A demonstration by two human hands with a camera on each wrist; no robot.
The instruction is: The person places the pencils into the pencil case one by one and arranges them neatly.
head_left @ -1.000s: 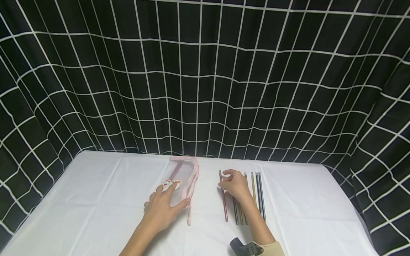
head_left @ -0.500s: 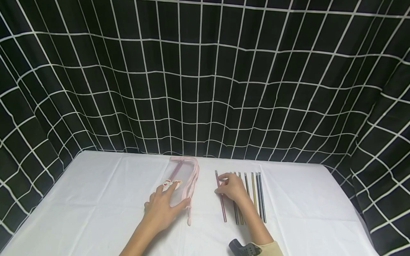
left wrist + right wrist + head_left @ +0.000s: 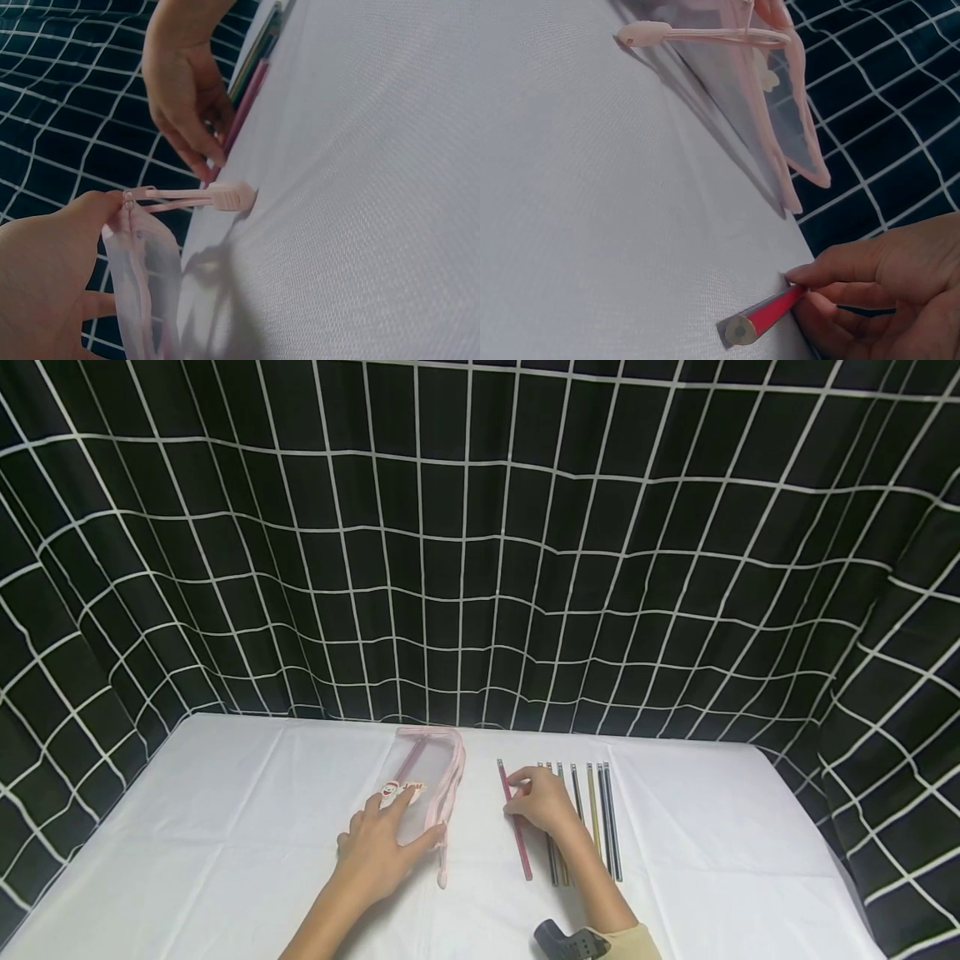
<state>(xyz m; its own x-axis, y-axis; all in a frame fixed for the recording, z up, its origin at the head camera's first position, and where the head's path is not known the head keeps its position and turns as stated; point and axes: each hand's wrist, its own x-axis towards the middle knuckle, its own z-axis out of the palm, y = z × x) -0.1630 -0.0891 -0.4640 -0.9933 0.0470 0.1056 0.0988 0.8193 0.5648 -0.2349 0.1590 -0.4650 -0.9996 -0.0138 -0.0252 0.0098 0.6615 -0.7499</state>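
My right hand (image 3: 546,802) pinches a red pencil (image 3: 522,853) between thumb and fingers, left of the other pencils. In the right wrist view the pencil's unsharpened end (image 3: 742,330) points toward the camera, close over the cloth. My left hand (image 3: 378,856) holds the lower end of a clear mesh pencil case (image 3: 454,777) with pink trim, fingers spread over its sticker and thumb at the zip edge. The mouth of the case gapes toward the right hand. One reddish pencil (image 3: 411,762) shows through the mesh. A pink zip pull (image 3: 234,197) hangs out beside the thumb.
Several more pencils (image 3: 606,818), dark and gold, lie side by side right of the red one, partly covered by the right forearm. A white cloth (image 3: 720,835) covers the table. Black curtains with a white grid (image 3: 480,568) stand behind and at both sides.
The right hand has closed its fingers on the red pencil and shifted slightly left, and the pencil's far end has swung left. The left hand and pencil case stay in place.
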